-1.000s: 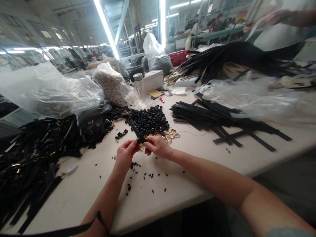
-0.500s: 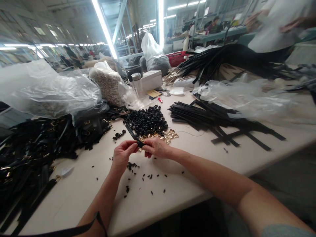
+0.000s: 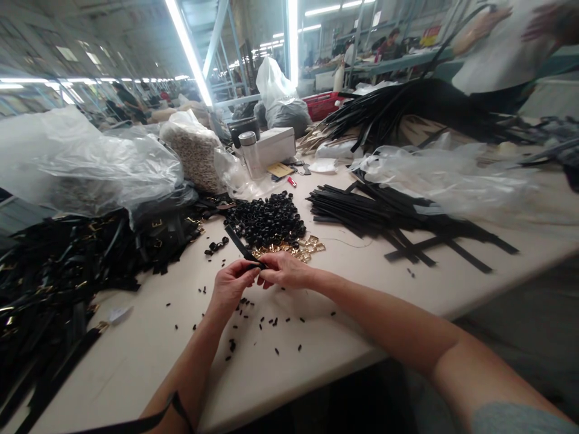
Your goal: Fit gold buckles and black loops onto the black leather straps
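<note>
A short black strap [image 3: 236,242] slants up and left from between my two hands. My left hand [image 3: 233,282] pinches its lower end, thumb and fingers closed. Right beside it, my right hand [image 3: 284,269] grips the same end from the other side. A thin light-coloured bit shows at the fingertips, too small to make out. Just beyond the hands lie gold metal buckles [image 3: 312,244], partly hidden by the right hand. Behind them is a heap of small black loops [image 3: 271,217]. Small black pieces [image 3: 274,322] are scattered on the table in front.
Black straps with gold buckles [image 3: 54,277] are piled at the left. Flat black strips [image 3: 362,208] lie at the right beside clear plastic [image 3: 434,172]. A glass bottle [image 3: 250,155] and a white box [image 3: 277,144] stand behind. A person [image 3: 511,48] stands at the back right.
My hands have drawn closer together at the strap's lower end, and the left has turned slightly inward. The person at the back right now lifts a dark strip.
</note>
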`<state>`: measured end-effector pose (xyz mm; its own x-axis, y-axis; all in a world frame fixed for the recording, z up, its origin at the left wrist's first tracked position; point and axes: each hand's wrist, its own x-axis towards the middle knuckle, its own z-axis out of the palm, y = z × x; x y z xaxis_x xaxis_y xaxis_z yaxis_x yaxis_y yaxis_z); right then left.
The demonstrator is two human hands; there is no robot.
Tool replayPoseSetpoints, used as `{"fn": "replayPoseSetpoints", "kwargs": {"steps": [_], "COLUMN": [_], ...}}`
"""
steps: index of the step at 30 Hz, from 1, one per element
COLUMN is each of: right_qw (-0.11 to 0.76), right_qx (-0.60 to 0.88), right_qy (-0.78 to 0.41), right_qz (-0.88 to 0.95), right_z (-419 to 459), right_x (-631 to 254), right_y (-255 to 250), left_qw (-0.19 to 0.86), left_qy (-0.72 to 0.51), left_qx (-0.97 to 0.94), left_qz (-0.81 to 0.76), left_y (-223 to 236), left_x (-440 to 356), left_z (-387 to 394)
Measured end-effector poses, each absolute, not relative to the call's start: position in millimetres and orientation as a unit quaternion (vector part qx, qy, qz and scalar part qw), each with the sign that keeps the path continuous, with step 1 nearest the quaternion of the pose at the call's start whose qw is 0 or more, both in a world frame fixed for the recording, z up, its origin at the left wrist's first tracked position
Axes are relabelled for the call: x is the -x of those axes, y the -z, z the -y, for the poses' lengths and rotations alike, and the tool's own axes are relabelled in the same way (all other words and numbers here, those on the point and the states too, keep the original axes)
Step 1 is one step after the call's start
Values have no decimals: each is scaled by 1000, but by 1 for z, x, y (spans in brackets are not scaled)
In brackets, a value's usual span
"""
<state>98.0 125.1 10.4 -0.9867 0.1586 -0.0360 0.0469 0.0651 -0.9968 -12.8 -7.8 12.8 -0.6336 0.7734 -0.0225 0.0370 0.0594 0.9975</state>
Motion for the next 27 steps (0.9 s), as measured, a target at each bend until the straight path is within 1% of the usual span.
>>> {"fn": "replayPoseSetpoints", "kwargs": {"steps": [4, 7, 11, 15, 18, 23, 27], "right_qw": [77, 101, 110, 106, 91, 43, 33], "right_qx": [87, 110, 127, 115, 116, 115, 120], "right_qy": [-664, -656, -631, -583, -581, -647, -678], "right_qz": [739, 740, 758, 797, 800, 753, 724], "right_z": [-126, -127, -127, -125, -124, -126, -127], "right_x": [-98, -98, -101, -104, -104, -103, -102], "right_y": [-11, -12, -17, -21, -23, -22, -21], "left_qw": [314, 339, 346, 359, 372, 398, 350], "left_qy": [-624, -655, -732, -752, -751, -707, -682], "left_qx": [-305, -261, -139, -104, -105, -196, -262], "left_qz": [-648, -623, -571, -543, -535, -551, -587], "left_y": [-13, -12, -12, -11, -9, -9, -9], "left_x": [9, 11, 18, 21, 22, 25, 24], "left_z": [8, 8, 6, 3, 4, 13, 14]}}
